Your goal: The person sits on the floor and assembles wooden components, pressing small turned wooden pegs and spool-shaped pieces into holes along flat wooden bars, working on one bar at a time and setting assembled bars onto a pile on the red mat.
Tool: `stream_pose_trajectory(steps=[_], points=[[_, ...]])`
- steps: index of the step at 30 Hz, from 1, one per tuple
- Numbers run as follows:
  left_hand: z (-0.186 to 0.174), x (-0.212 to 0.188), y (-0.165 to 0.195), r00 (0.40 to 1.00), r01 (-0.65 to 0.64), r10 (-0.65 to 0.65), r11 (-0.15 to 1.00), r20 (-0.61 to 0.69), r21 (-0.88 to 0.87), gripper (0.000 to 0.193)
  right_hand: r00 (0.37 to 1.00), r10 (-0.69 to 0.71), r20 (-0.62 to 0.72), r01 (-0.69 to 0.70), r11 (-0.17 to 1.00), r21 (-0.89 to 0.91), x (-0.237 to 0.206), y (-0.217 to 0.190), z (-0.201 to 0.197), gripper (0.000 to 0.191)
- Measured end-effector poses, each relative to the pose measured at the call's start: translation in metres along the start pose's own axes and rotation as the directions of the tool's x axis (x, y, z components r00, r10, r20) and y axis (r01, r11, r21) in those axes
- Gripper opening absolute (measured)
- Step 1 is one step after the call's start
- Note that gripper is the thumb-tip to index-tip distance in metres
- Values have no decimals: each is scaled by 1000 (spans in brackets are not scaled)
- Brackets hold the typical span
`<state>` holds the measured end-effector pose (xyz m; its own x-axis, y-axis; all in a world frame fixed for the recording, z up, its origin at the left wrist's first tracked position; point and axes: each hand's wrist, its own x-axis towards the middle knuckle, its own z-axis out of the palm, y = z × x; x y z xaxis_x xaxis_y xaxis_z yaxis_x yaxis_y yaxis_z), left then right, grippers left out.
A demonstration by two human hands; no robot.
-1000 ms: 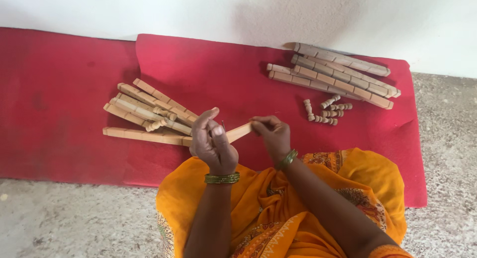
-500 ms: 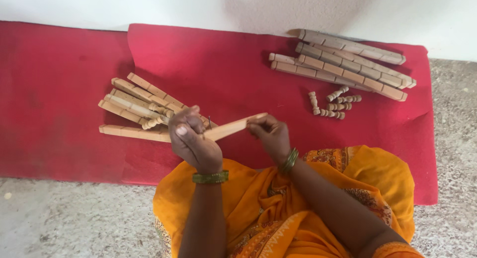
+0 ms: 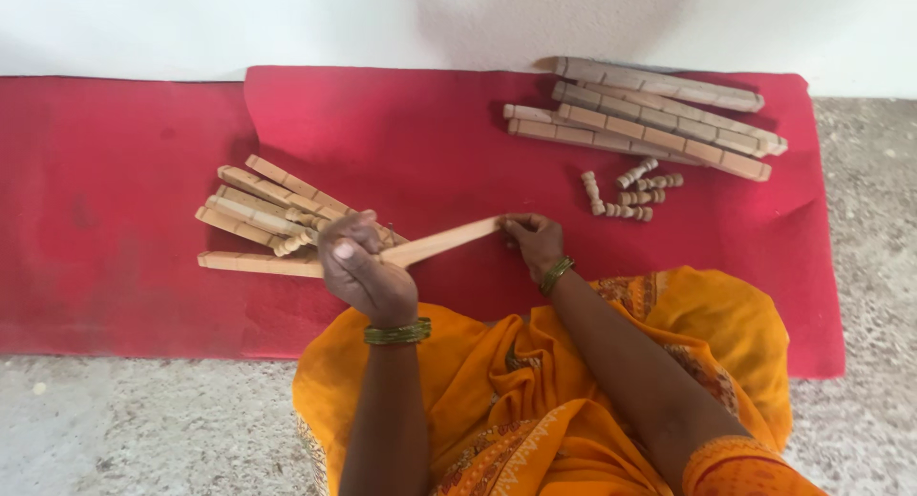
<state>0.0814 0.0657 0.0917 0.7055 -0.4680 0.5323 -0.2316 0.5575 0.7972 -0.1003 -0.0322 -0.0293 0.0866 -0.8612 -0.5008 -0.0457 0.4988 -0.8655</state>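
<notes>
A long flat wooden stick [image 3: 441,242] lies slanted between both hands above the red mat [image 3: 411,133]. My left hand [image 3: 363,271] grips its lower left end, with a small wooden peg showing at the fingers. My right hand [image 3: 535,240] pinches the stick's upper right tip. Just left of my left hand sits a pile of similar wooden sticks [image 3: 263,219] with small turned pegs on it.
A second stack of long wooden sticks [image 3: 659,114] lies at the mat's back right. Several small turned wooden pegs [image 3: 630,192] are scattered below it. My orange garment [image 3: 535,400] covers my lap. Speckled grey floor surrounds the mat; a white wall runs along the back.
My hands have moved apart along the stick, so more of its length shows between them. My left hand has shifted left toward the pile. The camera view has also shifted slightly.
</notes>
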Motion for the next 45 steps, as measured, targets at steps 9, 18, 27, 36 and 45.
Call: stream_pose_trajectory(steps=[9,18,27,36,45], points=[[-9,2,13,980,179,-149,950,133,-256,29,995,-59,83,20,915,403,-12,-18,-44,3],[-2,-29,-1,995,97,-105,921,0,-378,32,980,-194,38,143,830,538,-38,-20,-102,5],[-10,-74,10,815,495,-566,791,-125,-359,23,978,-207,27,157,816,557,-41,-22,-91,8],[-23,-91,67,159,987,-944,156,288,-32,66,978,-206,22,142,745,652,-45,-33,-89,8],[3,-135,42,-183,682,-906,163,382,713,59,974,-222,41,136,720,681,-49,-35,-94,7]])
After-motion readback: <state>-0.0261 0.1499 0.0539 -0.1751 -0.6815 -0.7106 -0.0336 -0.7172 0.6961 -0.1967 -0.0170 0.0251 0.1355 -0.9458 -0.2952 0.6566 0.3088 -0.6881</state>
